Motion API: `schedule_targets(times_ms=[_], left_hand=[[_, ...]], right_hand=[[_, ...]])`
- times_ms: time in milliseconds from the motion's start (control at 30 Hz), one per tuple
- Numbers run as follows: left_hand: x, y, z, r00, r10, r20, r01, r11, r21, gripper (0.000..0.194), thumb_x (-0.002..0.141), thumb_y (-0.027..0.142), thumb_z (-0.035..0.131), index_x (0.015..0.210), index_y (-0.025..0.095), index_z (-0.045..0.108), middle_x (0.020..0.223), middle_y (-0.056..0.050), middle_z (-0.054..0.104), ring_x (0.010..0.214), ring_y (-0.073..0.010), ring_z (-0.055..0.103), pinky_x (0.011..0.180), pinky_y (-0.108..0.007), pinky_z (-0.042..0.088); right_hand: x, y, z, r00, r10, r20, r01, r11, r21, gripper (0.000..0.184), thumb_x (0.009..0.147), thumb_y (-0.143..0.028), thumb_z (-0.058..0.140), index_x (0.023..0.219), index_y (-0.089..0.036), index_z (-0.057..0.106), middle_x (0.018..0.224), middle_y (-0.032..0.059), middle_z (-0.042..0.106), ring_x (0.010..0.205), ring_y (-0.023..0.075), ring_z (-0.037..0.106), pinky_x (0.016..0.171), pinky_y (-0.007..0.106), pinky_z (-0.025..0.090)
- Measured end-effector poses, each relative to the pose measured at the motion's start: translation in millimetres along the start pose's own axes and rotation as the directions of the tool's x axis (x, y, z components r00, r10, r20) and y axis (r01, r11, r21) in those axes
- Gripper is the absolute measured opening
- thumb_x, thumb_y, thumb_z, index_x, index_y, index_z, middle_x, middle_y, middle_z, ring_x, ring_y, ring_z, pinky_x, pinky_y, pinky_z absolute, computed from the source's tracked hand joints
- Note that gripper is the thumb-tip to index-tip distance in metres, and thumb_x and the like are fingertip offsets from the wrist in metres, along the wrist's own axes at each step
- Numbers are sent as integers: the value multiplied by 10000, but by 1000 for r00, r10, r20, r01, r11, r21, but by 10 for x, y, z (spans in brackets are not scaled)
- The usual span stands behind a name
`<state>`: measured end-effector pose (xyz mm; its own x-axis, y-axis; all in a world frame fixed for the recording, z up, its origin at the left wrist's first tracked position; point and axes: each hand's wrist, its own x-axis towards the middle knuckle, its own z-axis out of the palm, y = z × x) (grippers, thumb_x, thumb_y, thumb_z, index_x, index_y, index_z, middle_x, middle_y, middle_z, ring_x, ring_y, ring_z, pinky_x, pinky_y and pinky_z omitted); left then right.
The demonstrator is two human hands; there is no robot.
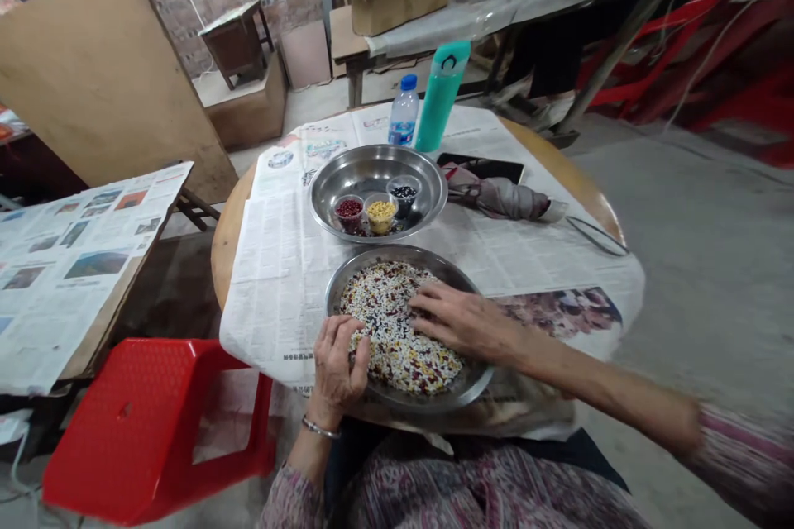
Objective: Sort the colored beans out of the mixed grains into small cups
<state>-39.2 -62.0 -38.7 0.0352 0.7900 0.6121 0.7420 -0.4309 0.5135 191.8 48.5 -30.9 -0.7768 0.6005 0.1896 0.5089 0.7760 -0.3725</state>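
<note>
A metal basin (477,384) in front of me holds a spread of mixed white, dark red, yellow and black grains and beans (397,331). At its left rim rests my left hand (338,359), fingers loosely curved over the edge and thumb apart from them. My right hand (450,318) reaches in from the right, fingers spread on the mixture near the middle. Just beyond, a second metal basin (335,173) holds a cup of red beans (349,211), a cup of yellow grains (380,213) and a cup of black beans (404,194).
Newspaper (266,264) covers the round table (227,252). Behind the far basin stand a plastic bottle (404,116) and a teal bottle (442,99). A folded umbrella (496,194) lies to the right. A red stool (136,421) and a newspaper-covered table (80,264) are on my left.
</note>
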Motion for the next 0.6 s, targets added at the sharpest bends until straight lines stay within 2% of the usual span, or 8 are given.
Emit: schedule_targets(times_ms=[100,167,233,300,400,500,567,600], left_hand=[[-14,-6,-1,1000,-9,15,9,1000,-1,164,960,150,515,1105,176,588,1026,-81,649,1010,-194,599,924,-347,512],[-23,-7,-3,1000,-15,18,15,1000,5,167,962,150,513,1108,178,588,1029,-81,650,1017,-197,596,926,-351,512],[-25,-6,-5,1000,-17,14,17,1000,13,170,962,148,511,1109,180,589,1027,-81,651,1019,-199,597,926,-354,514],[-23,-2,-5,1000,-17,12,16,1000,12,166,963,146,508,1103,180,590,1020,-80,649,1011,-198,599,920,-353,517],[-25,-1,-4,1000,-18,10,18,1000,2,163,964,149,507,1103,181,585,1013,-78,641,1006,-196,596,923,-355,518],[-41,-16,1,999,-33,11,33,999,3,194,967,164,509,1151,177,569,1076,-95,622,1062,-205,577,961,-374,509],[-52,-31,6,999,-43,2,43,999,3,211,969,173,506,1174,175,552,1112,-106,602,1089,-208,563,965,-377,508],[-55,-38,8,999,-48,-8,48,999,0,211,969,176,504,1176,173,545,1121,-109,592,1093,-208,559,958,-375,510]], right_hand=[[-117,-306,58,987,-130,94,116,984,135,288,950,-343,618,1183,-175,640,1092,104,632,976,211,616,834,351,539],[-50,-465,117,959,-242,145,219,963,155,281,924,-295,649,1180,-179,636,1118,110,631,1037,227,592,846,357,529],[104,-497,157,935,-311,172,297,949,103,222,932,-193,592,1147,-176,644,1113,110,636,1045,229,574,831,354,513],[300,-406,161,952,-262,156,264,965,11,223,932,-102,518,1099,-162,652,1086,109,640,1006,222,566,825,350,495],[601,-204,126,996,-78,47,81,994,-67,223,942,-94,482,1051,-156,667,1062,115,643,1012,230,554,847,351,473],[844,-165,126,999,47,-15,-48,995,-83,207,974,-232,517,1070,-152,682,1078,131,646,1075,263,535,888,378,450],[943,-255,167,999,42,-2,-42,996,-75,269,952,-351,581,1079,-138,682,1092,147,641,1074,282,528,895,403,436],[969,-316,196,1000,2,18,-1,998,-57,297,929,-385,612,1074,-135,681,1092,149,639,1053,280,529,891,407,429]])
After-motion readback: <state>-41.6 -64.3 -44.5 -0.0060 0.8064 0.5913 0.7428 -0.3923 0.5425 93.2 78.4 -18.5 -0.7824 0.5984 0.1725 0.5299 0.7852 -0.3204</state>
